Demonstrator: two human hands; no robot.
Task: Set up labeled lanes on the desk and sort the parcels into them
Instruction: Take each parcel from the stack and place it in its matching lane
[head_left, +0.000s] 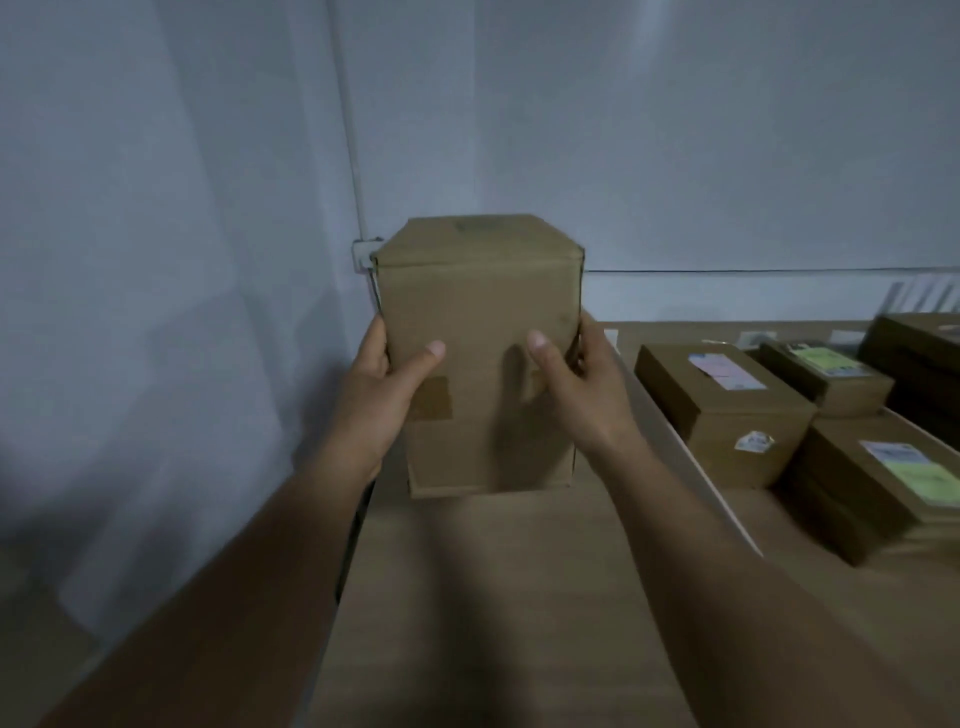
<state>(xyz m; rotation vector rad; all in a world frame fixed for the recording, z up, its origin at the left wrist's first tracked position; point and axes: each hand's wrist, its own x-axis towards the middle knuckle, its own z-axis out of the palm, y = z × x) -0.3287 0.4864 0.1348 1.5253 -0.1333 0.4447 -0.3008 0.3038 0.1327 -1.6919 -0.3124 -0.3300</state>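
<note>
A tall plain cardboard parcel (478, 322) stands upright at the far left end of the wooden desk (493, 597). My left hand (379, 395) grips its left side with the thumb across the front face. My right hand (576, 389) grips its right side, thumb on the front too. A strip of brown tape crosses the front under my left thumb. Whether the parcel's bottom rests on the desk or hangs just above it cannot be told. To the right lie several flat parcels with coloured labels, the nearest one (722, 410) behind a white strip (691, 457).
A grey wall rises behind and to the left, with a white cable duct (350, 130) running down to a small fitting behind the parcel. The desk's left edge (353, 519) drops off beside my left forearm. More labelled parcels (883, 483) crowd the right side.
</note>
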